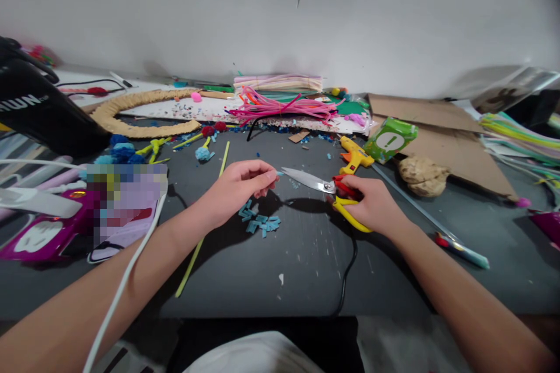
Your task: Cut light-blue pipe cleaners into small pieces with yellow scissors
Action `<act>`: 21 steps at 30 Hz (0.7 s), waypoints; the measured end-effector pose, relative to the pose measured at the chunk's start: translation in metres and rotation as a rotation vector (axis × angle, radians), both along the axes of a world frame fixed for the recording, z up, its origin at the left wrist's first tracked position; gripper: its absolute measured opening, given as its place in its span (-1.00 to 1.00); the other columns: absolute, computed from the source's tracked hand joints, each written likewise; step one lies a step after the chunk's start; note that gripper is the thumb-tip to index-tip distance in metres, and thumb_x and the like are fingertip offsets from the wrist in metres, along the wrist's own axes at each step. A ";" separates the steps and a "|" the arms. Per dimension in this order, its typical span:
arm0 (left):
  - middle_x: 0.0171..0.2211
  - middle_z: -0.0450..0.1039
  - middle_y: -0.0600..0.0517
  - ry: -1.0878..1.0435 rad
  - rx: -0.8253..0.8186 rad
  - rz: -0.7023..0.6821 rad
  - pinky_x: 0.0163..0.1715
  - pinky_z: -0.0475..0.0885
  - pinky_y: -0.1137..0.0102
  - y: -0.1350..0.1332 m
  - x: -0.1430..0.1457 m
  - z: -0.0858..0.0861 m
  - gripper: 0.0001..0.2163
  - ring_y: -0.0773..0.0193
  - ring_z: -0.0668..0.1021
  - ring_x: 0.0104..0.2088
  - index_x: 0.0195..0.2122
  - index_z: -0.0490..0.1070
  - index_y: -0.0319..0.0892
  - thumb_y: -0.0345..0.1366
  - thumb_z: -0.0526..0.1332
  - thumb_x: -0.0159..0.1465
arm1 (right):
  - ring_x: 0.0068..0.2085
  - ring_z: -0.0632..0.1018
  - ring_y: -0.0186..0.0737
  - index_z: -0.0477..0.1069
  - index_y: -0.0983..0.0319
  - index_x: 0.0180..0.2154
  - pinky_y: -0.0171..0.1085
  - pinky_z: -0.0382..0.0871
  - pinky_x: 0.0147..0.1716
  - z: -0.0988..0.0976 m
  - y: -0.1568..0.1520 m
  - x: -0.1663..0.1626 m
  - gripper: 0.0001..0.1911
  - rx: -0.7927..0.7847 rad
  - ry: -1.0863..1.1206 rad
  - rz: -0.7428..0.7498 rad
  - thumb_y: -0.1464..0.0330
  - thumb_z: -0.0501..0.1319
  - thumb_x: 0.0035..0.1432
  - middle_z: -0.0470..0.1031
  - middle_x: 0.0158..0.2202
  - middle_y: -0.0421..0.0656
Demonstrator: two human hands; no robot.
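Observation:
My left hand is closed in a pinch, with a bit of a small light-blue piece showing at the fingertips. My right hand grips scissors by their red and yellow handles. The blades point left and look nearly together, their tip close to the blue piece. Below my left hand lies a loose pile of light-blue cut pieces on the dark grey table. A yellow-green pipe cleaner runs under my left forearm.
A yellow glue gun and green box stand beyond my right hand, near cardboard. Pink pipe cleaners are bundled at the back. A tan ring and black tumbler are left. A white cable crosses my left forearm.

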State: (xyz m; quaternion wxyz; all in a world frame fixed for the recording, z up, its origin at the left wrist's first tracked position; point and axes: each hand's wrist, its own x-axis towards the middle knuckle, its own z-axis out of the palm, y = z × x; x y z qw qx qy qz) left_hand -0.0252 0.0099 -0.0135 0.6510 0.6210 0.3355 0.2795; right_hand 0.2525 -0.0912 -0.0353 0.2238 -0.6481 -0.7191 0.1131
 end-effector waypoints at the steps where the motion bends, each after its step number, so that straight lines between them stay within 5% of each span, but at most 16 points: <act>1: -0.45 0.38 0.07 0.012 0.014 0.004 -0.45 0.24 0.49 -0.001 0.000 0.001 -0.80 0.40 0.35 -0.46 -0.33 0.47 -0.21 -0.15 0.28 0.24 | -0.45 0.21 -0.35 0.22 0.21 -0.48 -0.34 0.09 -0.46 0.000 0.000 0.000 -0.85 0.001 -0.009 0.005 0.44 0.22 -0.07 0.24 -0.52 -0.28; 9: -0.48 0.39 0.08 0.062 0.068 0.024 -0.46 0.24 0.49 -0.002 0.001 0.004 -0.80 0.41 0.36 -0.49 -0.31 0.49 -0.21 -0.15 0.29 0.23 | -0.45 0.25 -0.33 0.27 0.21 -0.46 -0.33 0.14 -0.44 0.001 0.000 0.001 -0.84 0.015 -0.042 0.012 0.33 0.24 0.00 0.30 -0.51 -0.25; 21: -0.44 0.41 0.02 -0.106 -0.199 0.048 -0.48 0.21 0.48 -0.001 0.002 0.004 -0.83 0.41 0.38 -0.46 -0.35 0.50 -0.26 -0.24 0.35 0.17 | -0.47 0.26 -0.34 0.32 0.22 -0.44 -0.34 0.13 -0.43 0.000 0.001 0.001 -0.89 0.036 -0.052 0.001 0.37 0.24 -0.03 0.32 -0.52 -0.26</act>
